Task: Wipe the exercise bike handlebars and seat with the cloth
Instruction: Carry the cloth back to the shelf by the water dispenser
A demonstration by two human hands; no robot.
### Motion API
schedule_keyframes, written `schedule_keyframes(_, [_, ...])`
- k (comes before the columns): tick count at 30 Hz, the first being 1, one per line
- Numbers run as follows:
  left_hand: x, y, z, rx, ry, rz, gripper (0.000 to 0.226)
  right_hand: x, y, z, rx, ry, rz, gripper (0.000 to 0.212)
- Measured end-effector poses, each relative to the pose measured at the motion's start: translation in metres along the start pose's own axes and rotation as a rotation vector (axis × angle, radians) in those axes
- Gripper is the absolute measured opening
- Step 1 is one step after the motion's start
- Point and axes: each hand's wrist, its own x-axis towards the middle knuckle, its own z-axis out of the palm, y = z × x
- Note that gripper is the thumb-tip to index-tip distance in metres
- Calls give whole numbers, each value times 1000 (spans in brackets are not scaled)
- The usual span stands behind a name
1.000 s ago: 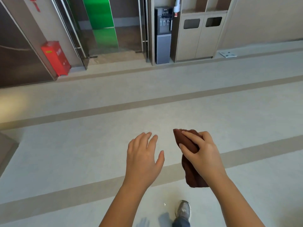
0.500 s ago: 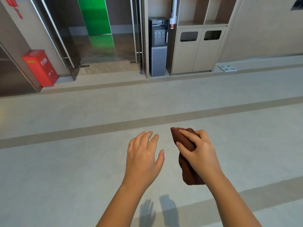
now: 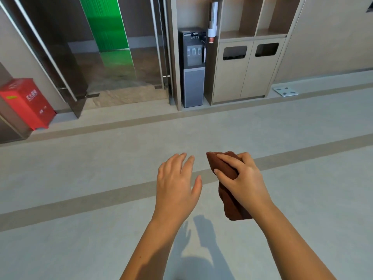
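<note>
Now my right hand (image 3: 244, 178) holds the cloth (image 3: 232, 205). The fingers are curled over its top and the thumb presses from the side, so it is bunched against my palm, and a loose end hangs below the hand. The cloth is brown, and I judge it soft and light. It should bend to any shape and should not slip easily from the fingers. For wiping I think it is better to take it in the middle, with a flat pad of cloth under the palm and not by a corner. Then it can wrap around a handlebar and lie flat on a seat. My left hand (image 3: 177, 182) is just beside it, empty, fingers straight and relaxed, not touching the cloth. Both hands are in the air above the floor (image 3: 80, 178). The bike is not in view, so I judge that no wiping has started. Further ahead stand a dispenser (image 3: 192, 67), a cabinet (image 3: 248, 77) and a red box (image 3: 26, 104).
</note>
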Motion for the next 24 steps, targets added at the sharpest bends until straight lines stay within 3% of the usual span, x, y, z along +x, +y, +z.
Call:
schedule_keyframes(7, [137,-20,59,-73,-152,-11,49,139,28,18,18,52,34,39])
schedule_keyframes(14, [304,-6,149,33,-145,52,50,303,100,13,25,95,98,40])
schedule_keyframes(24, [502,30,238,75,-201,34,49,516,161,-29,-95,131,-55,39])
